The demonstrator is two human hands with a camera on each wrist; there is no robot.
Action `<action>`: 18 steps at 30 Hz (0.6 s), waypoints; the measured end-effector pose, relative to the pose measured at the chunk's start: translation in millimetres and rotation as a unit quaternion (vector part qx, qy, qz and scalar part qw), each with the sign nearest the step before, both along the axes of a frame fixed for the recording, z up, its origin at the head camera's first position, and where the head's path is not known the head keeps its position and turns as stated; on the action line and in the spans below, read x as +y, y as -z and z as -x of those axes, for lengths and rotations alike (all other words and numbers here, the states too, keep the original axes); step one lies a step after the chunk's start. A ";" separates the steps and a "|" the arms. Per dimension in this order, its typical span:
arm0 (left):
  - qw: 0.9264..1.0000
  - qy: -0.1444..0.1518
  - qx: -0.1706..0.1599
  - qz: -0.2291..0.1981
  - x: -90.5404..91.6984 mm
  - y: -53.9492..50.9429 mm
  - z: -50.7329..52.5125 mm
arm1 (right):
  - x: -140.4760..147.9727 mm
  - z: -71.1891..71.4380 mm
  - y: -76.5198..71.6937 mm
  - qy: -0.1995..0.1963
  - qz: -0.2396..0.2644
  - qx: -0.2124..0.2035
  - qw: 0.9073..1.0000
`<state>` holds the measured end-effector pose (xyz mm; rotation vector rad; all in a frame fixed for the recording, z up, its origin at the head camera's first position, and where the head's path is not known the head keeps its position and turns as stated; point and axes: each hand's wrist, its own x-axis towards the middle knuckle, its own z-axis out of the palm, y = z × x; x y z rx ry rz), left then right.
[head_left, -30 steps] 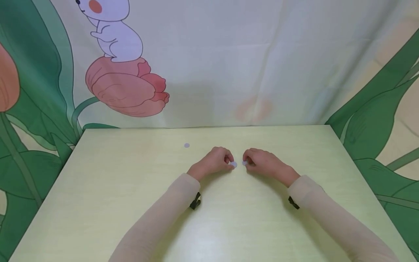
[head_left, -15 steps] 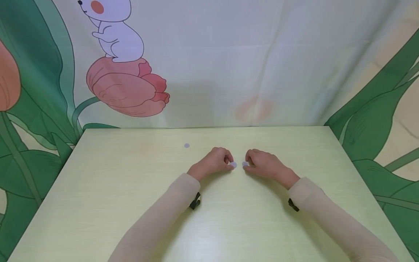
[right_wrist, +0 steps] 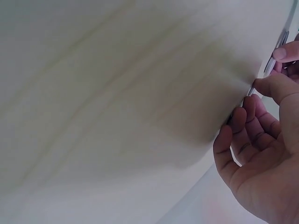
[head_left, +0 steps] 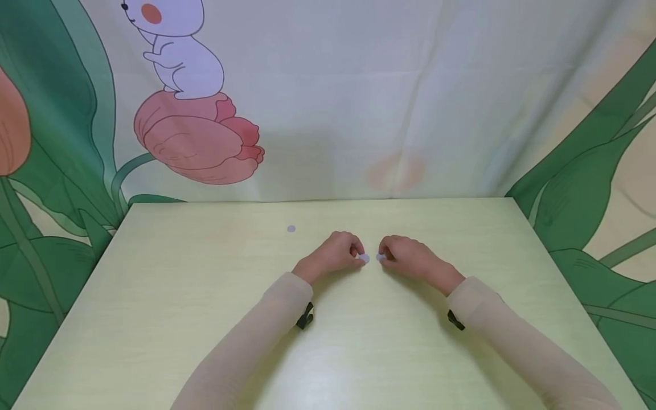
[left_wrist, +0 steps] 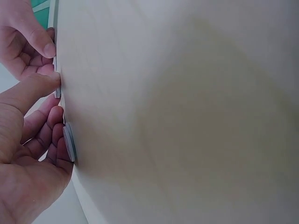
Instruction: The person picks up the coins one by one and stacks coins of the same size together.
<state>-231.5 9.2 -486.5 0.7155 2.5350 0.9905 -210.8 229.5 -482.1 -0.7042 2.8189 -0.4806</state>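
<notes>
A small pale, coin-like disc [head_left: 364, 258] lies on the table between the thumb and fingers of my left hand [head_left: 330, 253]. The left wrist view shows this disc [left_wrist: 57, 91] edge-on under the thumb. Just to its right, my right hand [head_left: 412, 256] pinches a similar disc [head_left: 380, 257], partly covered by the fingertips. A narrow gap separates the two discs. A third disc [head_left: 291, 229] lies flat farther back and to the left, touched by neither hand. In the right wrist view, the right thumb and fingers meet low against the tabletop.
The pale wood-grain table [head_left: 154, 319] ends at the back against a printed curtain [head_left: 318, 114] with a cartoon animal, flowers and leaves. Both forearms in beige sleeves [head_left: 246, 336] reach across from the front edge. Black straps [head_left: 304, 316] show beneath the cuffs.
My right hand has shifted slightly left with its disc, narrowing the gap. The left hand and the third disc stay in place.
</notes>
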 end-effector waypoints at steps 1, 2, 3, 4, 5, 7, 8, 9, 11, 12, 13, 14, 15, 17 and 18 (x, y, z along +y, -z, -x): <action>1.000 0.000 0.000 0.000 -0.1 0.2 -0.1 | -0.1 0.1 0.5 0.000 0.000 0.000 1.000; 1.000 0.001 0.000 0.001 -0.2 0.3 -0.2 | 0.0 0.3 1.2 -0.001 0.001 0.001 1.000; 1.000 0.001 0.000 0.001 -0.2 0.6 -0.3 | 0.0 0.3 1.8 -0.002 0.003 0.002 1.000; 1.000 0.001 0.001 0.002 0.1 0.8 -0.2 | 0.5 0.4 2.4 -0.002 0.005 0.003 1.000; 1.000 0.002 0.001 0.002 0.4 0.9 -0.2 | 1.0 0.2 2.7 -0.003 0.009 0.004 1.000; 1.000 0.001 0.002 0.003 0.7 1.0 0.1 | 1.6 0.4 3.3 -0.004 0.016 0.004 1.000; 1.000 0.001 0.001 0.004 0.9 1.0 0.1 | 1.8 0.5 3.1 -0.002 0.019 0.002 1.000; 1.000 0.001 0.001 0.004 0.9 1.0 0.2 | 2.0 0.9 3.0 -0.001 0.021 -0.001 1.000; 1.000 0.001 0.000 0.005 1.0 0.8 0.3 | 2.4 1.7 2.3 -0.001 0.027 -0.007 1.000; 1.000 0.001 0.000 0.005 1.1 0.7 0.4 | 2.3 2.4 1.6 0.001 0.029 -0.012 1.000; 1.000 0.001 0.000 0.005 0.9 0.5 0.4 | 2.1 3.1 1.1 0.001 0.031 -0.017 0.999; 1.000 0.001 0.000 0.006 0.9 0.5 0.4 | 2.0 3.8 0.5 0.003 0.031 -0.022 0.999; 1.000 0.001 0.000 0.006 0.8 0.6 0.5 | 1.9 4.6 0.2 0.004 0.032 -0.026 0.999; 1.000 0.001 0.000 0.006 0.8 0.9 0.6 | 1.4 5.9 -0.9 0.008 0.030 -0.036 0.999; 1.000 0.002 0.001 0.007 0.8 0.9 0.6 | 1.3 6.6 -1.1 0.009 0.029 -0.039 0.999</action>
